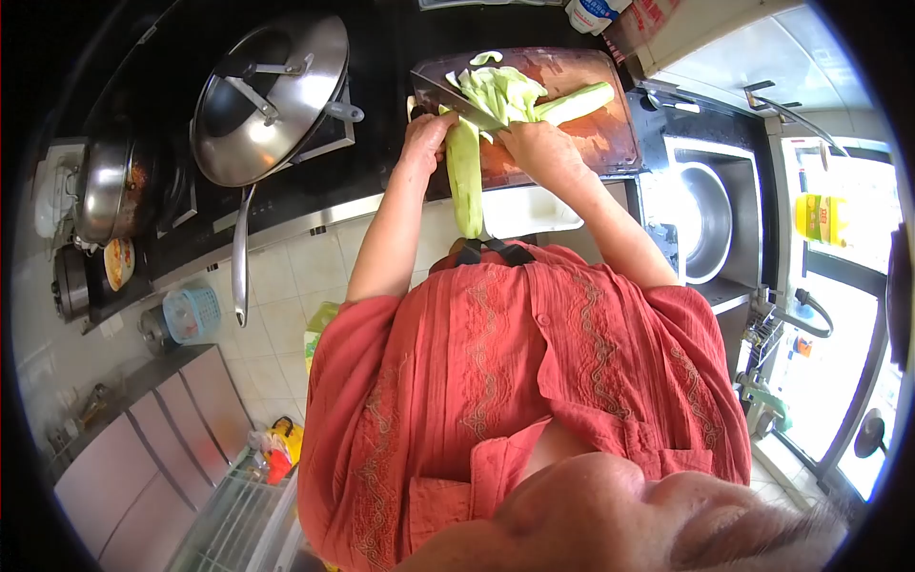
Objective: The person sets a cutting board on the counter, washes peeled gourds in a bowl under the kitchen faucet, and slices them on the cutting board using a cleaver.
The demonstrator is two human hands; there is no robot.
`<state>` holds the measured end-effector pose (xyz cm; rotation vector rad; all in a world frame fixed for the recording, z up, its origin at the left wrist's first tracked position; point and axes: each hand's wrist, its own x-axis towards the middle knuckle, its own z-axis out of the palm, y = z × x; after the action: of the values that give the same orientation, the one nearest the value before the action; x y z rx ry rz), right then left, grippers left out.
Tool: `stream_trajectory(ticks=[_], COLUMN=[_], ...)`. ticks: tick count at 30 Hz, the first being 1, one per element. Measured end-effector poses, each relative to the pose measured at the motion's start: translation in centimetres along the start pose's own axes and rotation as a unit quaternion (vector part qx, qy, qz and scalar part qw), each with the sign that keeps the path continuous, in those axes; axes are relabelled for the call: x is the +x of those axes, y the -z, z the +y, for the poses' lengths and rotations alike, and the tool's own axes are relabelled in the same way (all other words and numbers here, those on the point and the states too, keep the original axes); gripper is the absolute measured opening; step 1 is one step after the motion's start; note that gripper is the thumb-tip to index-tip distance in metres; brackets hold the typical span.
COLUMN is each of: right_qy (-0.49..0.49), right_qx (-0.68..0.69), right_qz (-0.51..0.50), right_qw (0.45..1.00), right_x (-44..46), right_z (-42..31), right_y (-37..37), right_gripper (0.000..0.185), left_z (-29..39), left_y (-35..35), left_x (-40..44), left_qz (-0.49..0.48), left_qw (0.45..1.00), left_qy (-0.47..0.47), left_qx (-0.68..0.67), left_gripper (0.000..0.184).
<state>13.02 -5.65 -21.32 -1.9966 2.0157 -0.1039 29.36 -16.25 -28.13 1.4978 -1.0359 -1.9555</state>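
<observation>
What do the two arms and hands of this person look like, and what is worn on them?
Loose red sleeves end near the elbows, the left sleeve and the right sleeve alike in lightly creased fabric. Both forearms are bare below. The left grip and right grip are ungloved human hands. Rings would be too small to tell.

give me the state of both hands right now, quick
Left hand: closed, holding the long green vegetable.
Right hand: closed, holding the knife.
</observation>
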Motion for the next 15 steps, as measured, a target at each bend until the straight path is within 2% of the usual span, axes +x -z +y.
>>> stream_trajectory(ticks=[5, 8, 9, 10, 12, 13, 15], right_qy=[-0.029, 0.014, 0.025, 0.025, -0.05, -0.048, -0.046], right_qx=[0.044, 0.029, 0.041, 0.042, 0.103, 0.103, 0.033], right_qz=[-0.005, 0.01, 0.018, 0.019, 0.045, 0.041, 0.025], right_qw=[0.999, 0.999, 0.999, 0.999, 0.992, 0.993, 0.998], right_x=[0.9, 1.8, 1.8, 1.5, 0.6, 0.0, -1.8], right_z=[1.3, 3.4, 3.9, 3.7, 3.4, 2.6, 0.6], right_y=[-2.8, -5.1, -5.5, -4.9, -3.8, -3.0, -1.3], right_gripper=[0.034, 0.035, 0.036, 0.036, 0.035, 0.035, 0.027], left_z=[-0.6, -0.9, -1.2, -1.3, -2.3, -2.8, -2.9], left_y=[0.4, 0.5, 0.3, 0.1, 0.1, 0.2, -0.1], left_x=[0.7, 0.2, -0.4, -1.1, -1.5, -1.6, -1.9], left_qz=[0.023, 0.006, 0.029, 0.051, 0.058, 0.067, 0.075], left_qw=[0.998, 0.999, 0.994, 0.986, 0.981, 0.975, 0.975], left_qy=[-0.023, -0.033, -0.062, -0.092, -0.11, -0.126, -0.123], left_qx=[0.049, 0.038, 0.085, 0.132, 0.152, 0.169, 0.167], left_gripper=[0.02, 0.028, 0.026, 0.025, 0.026, 0.026, 0.024])
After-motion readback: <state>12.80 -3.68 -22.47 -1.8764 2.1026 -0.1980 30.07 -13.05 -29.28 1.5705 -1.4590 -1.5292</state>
